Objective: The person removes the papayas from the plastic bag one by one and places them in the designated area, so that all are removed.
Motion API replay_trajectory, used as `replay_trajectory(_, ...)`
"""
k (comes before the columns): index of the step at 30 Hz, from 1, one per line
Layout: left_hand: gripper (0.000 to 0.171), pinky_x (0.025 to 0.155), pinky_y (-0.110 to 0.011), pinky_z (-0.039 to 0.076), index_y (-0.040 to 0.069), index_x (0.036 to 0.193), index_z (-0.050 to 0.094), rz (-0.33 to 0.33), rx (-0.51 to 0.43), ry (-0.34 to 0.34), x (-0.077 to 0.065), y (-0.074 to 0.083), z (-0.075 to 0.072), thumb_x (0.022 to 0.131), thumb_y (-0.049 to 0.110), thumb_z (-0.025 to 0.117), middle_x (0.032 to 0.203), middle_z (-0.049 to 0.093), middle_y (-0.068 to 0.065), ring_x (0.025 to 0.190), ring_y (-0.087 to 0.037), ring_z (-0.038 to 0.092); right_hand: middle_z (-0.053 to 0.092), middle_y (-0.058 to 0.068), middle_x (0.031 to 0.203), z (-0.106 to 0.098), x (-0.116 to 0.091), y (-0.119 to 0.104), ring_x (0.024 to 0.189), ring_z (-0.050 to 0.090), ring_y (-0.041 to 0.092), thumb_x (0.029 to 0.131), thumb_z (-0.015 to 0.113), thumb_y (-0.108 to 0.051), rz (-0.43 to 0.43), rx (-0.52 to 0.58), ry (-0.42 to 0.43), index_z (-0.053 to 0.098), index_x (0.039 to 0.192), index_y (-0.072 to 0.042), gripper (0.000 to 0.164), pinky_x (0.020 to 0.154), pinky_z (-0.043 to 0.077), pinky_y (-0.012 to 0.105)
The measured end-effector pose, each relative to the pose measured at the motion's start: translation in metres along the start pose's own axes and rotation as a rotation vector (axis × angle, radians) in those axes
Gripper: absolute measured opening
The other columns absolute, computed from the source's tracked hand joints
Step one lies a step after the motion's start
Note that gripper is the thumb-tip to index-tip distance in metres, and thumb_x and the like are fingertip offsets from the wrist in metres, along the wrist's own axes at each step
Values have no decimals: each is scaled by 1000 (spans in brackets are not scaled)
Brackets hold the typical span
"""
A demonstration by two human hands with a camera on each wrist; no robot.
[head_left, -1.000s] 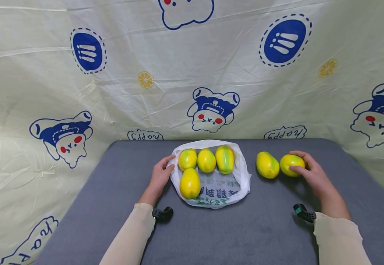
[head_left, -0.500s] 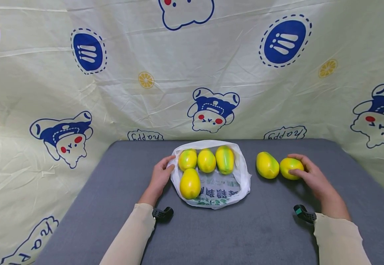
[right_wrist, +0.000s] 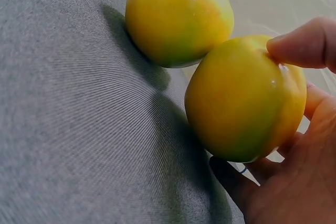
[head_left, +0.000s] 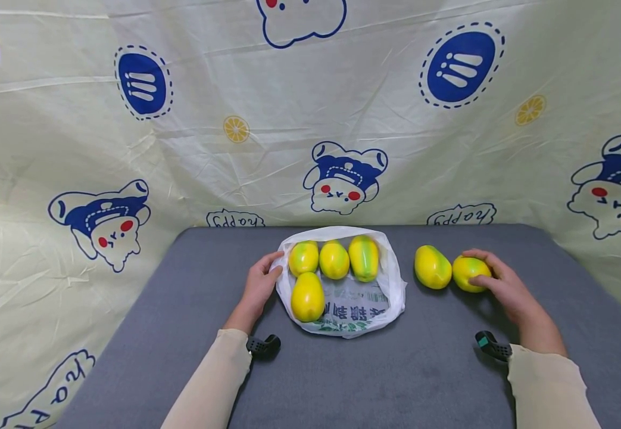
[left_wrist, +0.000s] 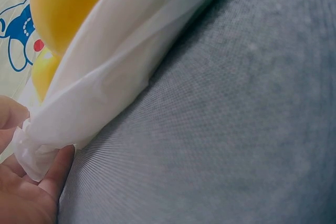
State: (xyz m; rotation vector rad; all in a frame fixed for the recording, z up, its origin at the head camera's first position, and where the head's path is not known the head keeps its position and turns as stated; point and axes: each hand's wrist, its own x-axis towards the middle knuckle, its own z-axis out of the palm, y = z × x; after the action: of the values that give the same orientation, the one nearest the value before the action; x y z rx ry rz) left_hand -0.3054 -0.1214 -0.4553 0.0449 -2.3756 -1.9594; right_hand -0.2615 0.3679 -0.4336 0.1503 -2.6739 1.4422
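Note:
A white plastic bag lies spread with its mouth upward. My left hand holds its left rim, and the left wrist view has the gathered plastic bag between thumb and fingers. Inside it, three yellow-green papayas line the back, with another papaya in front at the left. My right hand grips a papaya right of the bag, thumb on the near side and fingers round the far side. In the right wrist view this papaya leans close against a second papaya.
The second loose papaya sits between the bag and my right hand. Everything stands on a grey cloth-covered table. A pale printed curtain hangs behind its far edge. Black camera mounts are on both wrists.
The papaya in my right hand has shifted slightly toward me and leftward, and the right fingers have moved along with it. The left hand and the bag stay as they were.

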Motion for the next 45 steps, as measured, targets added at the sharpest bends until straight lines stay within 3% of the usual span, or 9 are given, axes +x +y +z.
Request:
replay_trajectory(3,36,119,-47,36,17,136,62,1,-2,-3,0,0,0,100,13,55,149,53,-8,138,-26,46,36,8,147,-1,0,3,119,37,7,98,57,-17,-20,20,-6,48,142,-19,46,93,32,21)
replay_trajectory(6,36,119,-46,36,17,136,62,1,-9,-6,0,0,0,100,13,56,149,53,-7,138,-26,46,34,0,155,-2,-1,5,142,26,23,97,55,-13,-31,72,-22,49,142,-19,47,115,24,36)
replay_trajectory(8,36,119,-46,36,17,136,62,0,-9,-4,0,0,0,100,13,56,149,53,-7,139,-26,46,30,-4,160,-3,-1,6,151,13,31,96,54,-11,-34,113,-36,49,142,-20,48,121,13,50)
replay_trajectory(10,36,119,-46,36,17,135,62,-3,-9,-3,0,0,0,100,13,56,149,53,-7,139,-25,46,26,-4,164,-3,-1,7,154,7,32,95,52,-9,-42,152,-46,50,142,-20,48,122,6,53)
replay_trajectory(16,36,119,-45,36,17,135,62,-3,-6,-5,1,-1,0,100,13,56,149,53,-7,139,-25,46,17,4,169,-3,-1,6,155,6,27,98,48,-11,-42,167,-62,51,143,-20,45,122,7,44)
replay_trajectory(23,36,119,-45,37,16,135,62,5,-9,-2,1,-1,0,100,12,56,148,54,-8,138,-25,47,15,12,168,-1,2,2,156,4,31,102,48,-18,-34,162,-67,49,144,-19,42,123,0,62)
replay_trajectory(28,36,118,-45,37,15,135,62,4,-12,-1,0,0,0,99,12,56,147,54,-8,137,-26,48,16,17,167,-3,2,-8,154,7,39,104,47,-24,-22,100,-53,47,145,-14,42,120,7,68)
replay_trajectory(35,36,118,-45,37,15,135,62,7,-11,-1,0,1,0,100,12,56,147,55,-8,137,-26,48,14,18,167,-4,5,-29,151,3,49,105,46,-25,-5,45,-2,47,144,-12,42,115,6,76)
replay_trajectory(45,37,118,-45,38,15,135,62,9,-9,3,0,0,0,99,11,57,146,56,-8,136,-26,49,23,3,167,5,0,-81,151,14,49,105,47,-29,-114,-6,67,51,140,-14,38,113,10,77)
